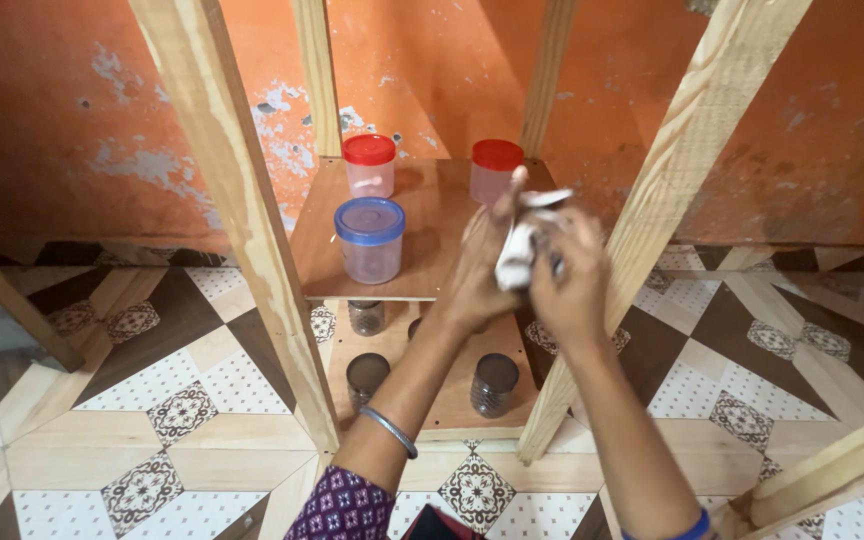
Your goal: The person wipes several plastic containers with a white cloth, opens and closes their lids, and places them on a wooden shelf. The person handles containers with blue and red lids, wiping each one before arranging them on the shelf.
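Nearest you, your left hand [477, 270] and right hand [567, 275] are pressed close together, both closed around a white cloth [524, 245] bunched between them above the front edge of the upper wooden shelf [432, 215]; something small may be wrapped inside it, though the cloth hides it and I cannot tell. If your grip loosens, whatever is in there could drop onto the open clear jars [430, 375] on the lower shelf, or onto the tiled floor [152, 420]. Just beyond your left hand stands the blue-lidded jar [370, 240] (close enough for a careless elbow or wrist to tip it). Farther back, the two red-lidded jars [432, 168] sit near the orange wall [52, 120]; the right one lies directly behind your hands, so a forward push could knock it.
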